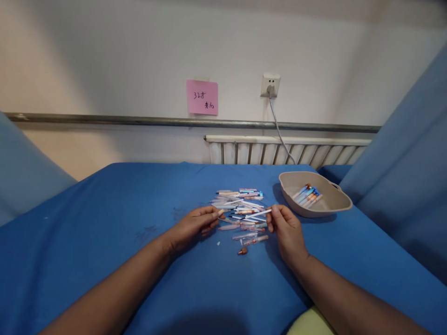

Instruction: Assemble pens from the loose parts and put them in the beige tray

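My left hand pinches a small cream-coloured pen part between thumb and fingertips, at the left side of a loose pile of pen parts. Between the thumb and fingers of my right hand is a thin white pen refill, pointing left over the pile. Clear barrels, white refills and pink or blue pieces make up the pile. Nearer to me lie a clear pen barrel and a small brown pen topper. Exactly which part my left hand pinches is too small to tell.
A beige basin with several assembled-looking pens stands to the right of the pile. Everything rests on a blue cloth. Behind are a radiator, a metal rail and a plugged-in cable.
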A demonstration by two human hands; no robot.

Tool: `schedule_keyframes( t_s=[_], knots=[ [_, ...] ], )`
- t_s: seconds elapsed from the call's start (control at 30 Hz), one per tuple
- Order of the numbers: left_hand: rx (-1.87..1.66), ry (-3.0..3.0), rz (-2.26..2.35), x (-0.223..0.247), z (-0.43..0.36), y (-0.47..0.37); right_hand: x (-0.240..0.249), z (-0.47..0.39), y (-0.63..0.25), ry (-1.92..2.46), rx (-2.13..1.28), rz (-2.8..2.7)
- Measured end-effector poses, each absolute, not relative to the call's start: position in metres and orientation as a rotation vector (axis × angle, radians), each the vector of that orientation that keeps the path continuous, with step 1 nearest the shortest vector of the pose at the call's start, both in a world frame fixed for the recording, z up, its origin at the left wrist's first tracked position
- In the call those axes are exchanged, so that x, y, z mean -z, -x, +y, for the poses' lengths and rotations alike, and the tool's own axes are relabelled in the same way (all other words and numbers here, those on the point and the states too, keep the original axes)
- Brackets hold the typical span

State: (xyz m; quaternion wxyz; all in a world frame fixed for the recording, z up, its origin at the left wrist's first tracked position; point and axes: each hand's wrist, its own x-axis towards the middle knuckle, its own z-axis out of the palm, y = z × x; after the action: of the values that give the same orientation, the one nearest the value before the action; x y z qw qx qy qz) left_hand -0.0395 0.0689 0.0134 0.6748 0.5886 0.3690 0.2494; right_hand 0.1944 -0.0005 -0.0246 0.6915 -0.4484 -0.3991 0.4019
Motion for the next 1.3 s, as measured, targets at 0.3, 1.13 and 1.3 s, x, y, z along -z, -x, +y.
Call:
schedule_keyframes(
  t_s=[0.3, 1.13, 1.3],
  knots=[
    [-0.4, -1.375, 0.725, -0.006, 0.052, 0.024, 0.021, -0.008, -0.19, 1.001, -0.877, -1.006],
    [-0.332, -1.28, 0.596, -0.012, 0.031, 0.01, 0.02, -0.017, -0.177, 1.061, -0.965, -1.315],
    [-0.275, -1.122, 0.571, -0.014, 0.025, 0.007, 0.018, -0.024, -0.173, 1.114, -0.904, -1.405]
  ],
)
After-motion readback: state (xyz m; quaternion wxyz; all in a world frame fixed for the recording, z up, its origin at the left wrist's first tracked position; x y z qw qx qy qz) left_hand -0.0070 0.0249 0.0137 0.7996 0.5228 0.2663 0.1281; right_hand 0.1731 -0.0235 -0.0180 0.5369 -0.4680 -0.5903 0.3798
